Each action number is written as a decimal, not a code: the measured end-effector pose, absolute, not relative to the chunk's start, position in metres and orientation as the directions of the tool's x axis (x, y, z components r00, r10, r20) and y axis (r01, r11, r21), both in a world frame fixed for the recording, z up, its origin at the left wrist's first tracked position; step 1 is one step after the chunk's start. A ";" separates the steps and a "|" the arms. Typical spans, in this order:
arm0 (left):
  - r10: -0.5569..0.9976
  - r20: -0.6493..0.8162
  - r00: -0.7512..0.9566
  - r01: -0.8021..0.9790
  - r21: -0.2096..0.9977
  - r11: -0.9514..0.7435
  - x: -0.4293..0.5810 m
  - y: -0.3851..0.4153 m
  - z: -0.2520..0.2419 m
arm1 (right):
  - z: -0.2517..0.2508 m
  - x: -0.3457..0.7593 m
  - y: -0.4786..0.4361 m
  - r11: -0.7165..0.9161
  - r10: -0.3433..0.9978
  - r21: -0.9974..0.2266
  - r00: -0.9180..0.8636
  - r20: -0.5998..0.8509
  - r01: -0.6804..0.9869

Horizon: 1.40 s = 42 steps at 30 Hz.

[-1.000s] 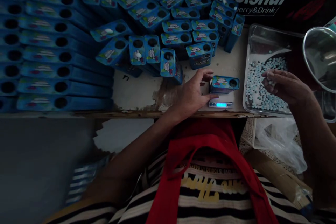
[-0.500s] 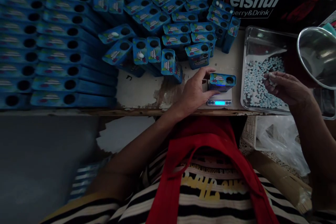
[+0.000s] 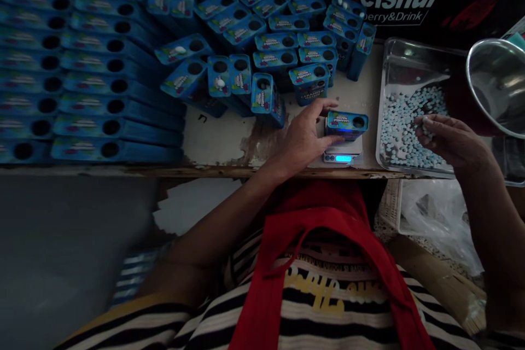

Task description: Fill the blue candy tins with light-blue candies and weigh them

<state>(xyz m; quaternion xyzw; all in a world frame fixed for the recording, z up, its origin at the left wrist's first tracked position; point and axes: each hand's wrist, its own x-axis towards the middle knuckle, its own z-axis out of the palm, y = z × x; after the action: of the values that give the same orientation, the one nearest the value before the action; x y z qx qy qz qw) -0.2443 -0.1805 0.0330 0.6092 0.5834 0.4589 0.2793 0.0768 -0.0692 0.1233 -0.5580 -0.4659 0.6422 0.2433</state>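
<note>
A blue tin (image 3: 348, 121) with a round hole in its top stands on a small scale (image 3: 343, 158) with a lit display. Around the tin's left side, my left hand (image 3: 305, 134) has its thumb and fingers spread apart, holding nothing. To the right, a clear tray (image 3: 380, 120) holds many small pale blue and white candies (image 3: 406, 131). Over that tray my right hand (image 3: 451, 139) is closed, with a few of the candies pinched at its fingertips. Just behind the scale stands another blue tin (image 3: 309, 85).
Rows of blue tins (image 3: 118, 85) fill the left of the table (image 3: 217, 142), and more stand loosely at the back centre. A metal bowl (image 3: 498, 87) is at the right by the tray. Behind is a black carton (image 3: 402, 8).
My left hand's fingers have opened a little, away from the tin on the scale. My right hand stays over the tray. The view has shifted slightly.
</note>
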 end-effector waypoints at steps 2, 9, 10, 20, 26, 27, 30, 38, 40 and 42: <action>0.968 0.230 -0.100 0.457 0.875 -0.161 -0.245 -0.180 0.034 | 0.125 0.075 -0.069 -0.440 0.832 -0.872 -0.269 -0.486 0.215; 0.974 0.206 -0.092 0.456 0.879 -0.143 -0.248 -0.181 0.037 | 0.132 0.059 -0.070 -0.396 0.825 -0.874 -0.309 -0.473 0.281; 0.974 0.206 -0.092 0.451 0.881 -0.144 -0.248 -0.182 0.037 | 0.134 0.056 -0.070 -0.388 0.824 -0.874 -0.315 -0.471 0.291; 0.977 0.185 -0.105 0.448 0.886 -0.120 -0.255 -0.184 0.037 | 0.148 0.023 -0.076 -0.288 0.809 -0.898 -0.418 -0.414 0.333; 0.981 0.167 -0.100 0.453 0.885 -0.105 -0.257 -0.185 0.038 | 0.156 -0.011 -0.076 -0.123 0.787 -0.879 -0.495 -0.369 0.461; 0.981 0.164 -0.100 0.452 0.886 -0.102 -0.257 -0.185 0.038 | 0.158 -0.016 -0.075 -0.094 0.777 -0.865 -0.507 -0.373 0.492; 0.983 0.154 -0.097 0.442 0.892 -0.096 -0.260 -0.185 0.040 | 0.165 -0.028 -0.072 -0.003 0.735 -0.820 -0.555 -0.390 0.572; 0.985 0.155 -0.076 0.412 0.904 -0.110 -0.259 -0.184 0.033 | 0.175 -0.038 -0.066 0.013 0.703 -0.768 -0.553 -0.448 0.640; 0.984 0.160 -0.075 0.406 0.906 -0.116 -0.258 -0.183 0.032 | 0.176 -0.038 -0.067 0.038 0.695 -0.767 -0.568 -0.441 0.641; 0.984 0.160 -0.074 0.397 0.910 -0.118 -0.257 -0.183 0.031 | 0.177 -0.037 -0.068 0.069 0.687 -0.765 -0.586 -0.429 0.641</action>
<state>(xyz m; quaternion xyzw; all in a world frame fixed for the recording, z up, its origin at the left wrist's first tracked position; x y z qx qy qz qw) -0.2568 -0.1827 0.0308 0.5971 0.5783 0.4501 0.3264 -0.0374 -0.0681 0.1768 -0.4543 -0.7308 0.5090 0.0228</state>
